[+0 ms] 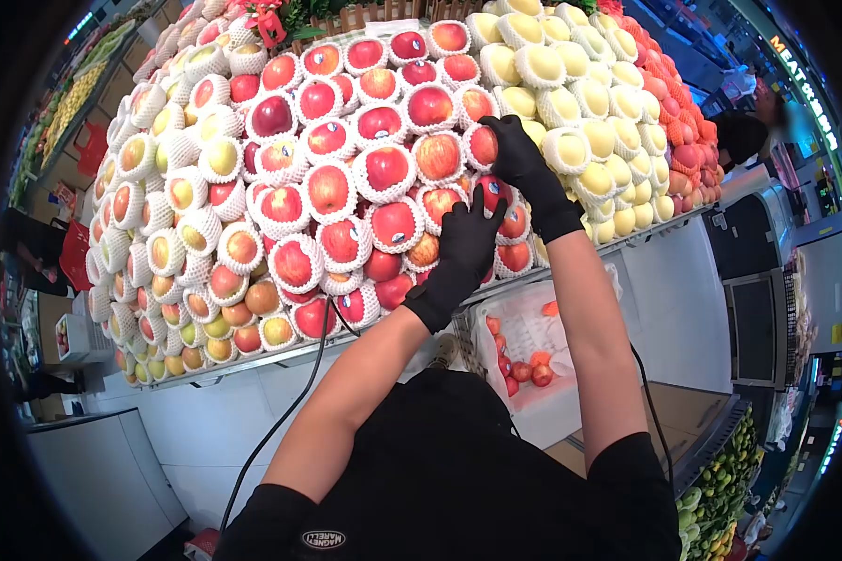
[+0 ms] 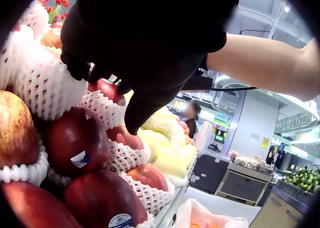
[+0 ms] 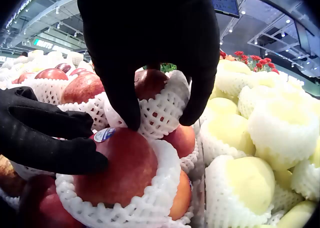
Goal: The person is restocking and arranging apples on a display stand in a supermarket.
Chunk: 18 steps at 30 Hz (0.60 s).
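Both hands wear black gloves and reach over a sloping bank of red apples in white foam nets. My right hand (image 1: pixel 526 168) is at the right side of the bank, its thumb and fingers pinching a netted red apple (image 3: pixel 162 110) from both sides. Just below it, my left hand (image 1: pixel 466 245) has its fingers spread, the tips touching a red apple with a blue sticker (image 3: pixel 127 168) that sits in its own net. In the left wrist view the back of the left glove (image 2: pixel 145 43) hides most of what lies under it; dark red apples (image 2: pixel 77 140) show beside it.
Yellow-green netted fruit (image 1: pixel 571 103) is stacked right of a divider (image 3: pixel 199 198), with red-netted fruit (image 1: pixel 688 131) beyond. Paler netted apples (image 1: pixel 182 192) fill the left side. Below the stand's edge is a lined crate (image 1: pixel 571 402) holding several loose apples. Cables run along both arms.
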{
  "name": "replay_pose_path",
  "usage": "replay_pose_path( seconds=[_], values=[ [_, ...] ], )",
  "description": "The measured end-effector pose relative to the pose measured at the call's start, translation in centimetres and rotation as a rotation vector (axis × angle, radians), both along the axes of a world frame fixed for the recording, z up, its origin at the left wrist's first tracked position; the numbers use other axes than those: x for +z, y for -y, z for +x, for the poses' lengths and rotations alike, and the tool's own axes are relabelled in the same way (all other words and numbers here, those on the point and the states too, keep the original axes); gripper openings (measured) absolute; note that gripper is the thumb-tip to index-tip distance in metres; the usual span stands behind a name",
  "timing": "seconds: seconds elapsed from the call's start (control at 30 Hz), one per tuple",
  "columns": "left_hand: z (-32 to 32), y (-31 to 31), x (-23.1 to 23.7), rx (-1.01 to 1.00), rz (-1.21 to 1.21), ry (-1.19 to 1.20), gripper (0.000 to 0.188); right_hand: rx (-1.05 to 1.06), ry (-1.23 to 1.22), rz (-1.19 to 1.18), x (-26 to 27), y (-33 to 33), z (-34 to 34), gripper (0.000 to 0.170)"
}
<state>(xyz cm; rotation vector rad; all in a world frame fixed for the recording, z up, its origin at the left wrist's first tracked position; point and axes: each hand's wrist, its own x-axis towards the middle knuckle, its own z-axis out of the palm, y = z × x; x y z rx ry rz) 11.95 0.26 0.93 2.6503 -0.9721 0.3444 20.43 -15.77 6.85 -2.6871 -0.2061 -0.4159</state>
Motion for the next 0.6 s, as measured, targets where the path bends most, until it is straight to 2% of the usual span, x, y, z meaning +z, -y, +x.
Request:
replay_pose_path(
  seconds=[0.07,0.17,0.2,0.27,0.3,0.37,0.4,0.43,0.47,0.5,0.53,0.6],
  values=[
    [0.0,-0.2,-0.2,-0.016,-0.009,-0.008,0.069,-0.033,-0.007,-0.004,-0.5,-0.1,-0.5,0.072],
    [-0.2,-0.8,0.4,-0.038,-0.057,0.008,0.058,0.122,0.027,0.052,-1.2,1.1,0.0,0.081],
    [-0.1,-0.9,0.5,-0.051,-0.079,0.022,0.054,0.160,-0.029,0.230,-1.0,1.4,-0.3,0.081],
    [0.0,-1.0,0.5,-0.063,-0.055,-0.015,0.059,0.232,-0.136,0.586,-0.4,2.3,-1.1,0.082],
    [0.0,-1.0,0.9,-0.071,-0.043,-0.034,0.062,0.138,-0.181,0.651,-0.2,2.9,-1.8,0.080],
    [-0.5,-1.0,1.6,-0.063,-0.063,-0.070,0.056,-0.053,-0.271,0.784,0.0,4.4,-3.5,0.077],
    [-0.7,-1.1,1.9,-0.073,-0.098,-0.095,0.053,-0.028,-0.150,0.691,0.0,5.3,-4.6,0.072],
    [-0.9,-1.2,2.4,-0.085,-0.132,-0.121,0.051,-0.064,-0.193,0.815,0.1,6.2,-5.9,0.063],
    [-1.4,-1.2,2.8,-0.112,-0.202,-0.111,0.040,-0.081,-0.163,0.783,-0.5,7.3,-7.1,0.057],
    [-1.8,-1.0,3.3,-0.143,-0.226,-0.170,0.037,-0.100,-0.131,0.752,-1.2,8.0,-8.2,0.052],
    [-2.3,-0.8,3.7,-0.175,-0.249,-0.230,0.035,-0.140,-0.156,0.885,-0.2,7.5,-10.2,0.034],
    [-3.6,-0.1,4.0,-0.212,-0.280,-0.318,0.026,-0.244,-0.264,0.929,-1.5,9.1,-13.5,0.026]
  ],
)
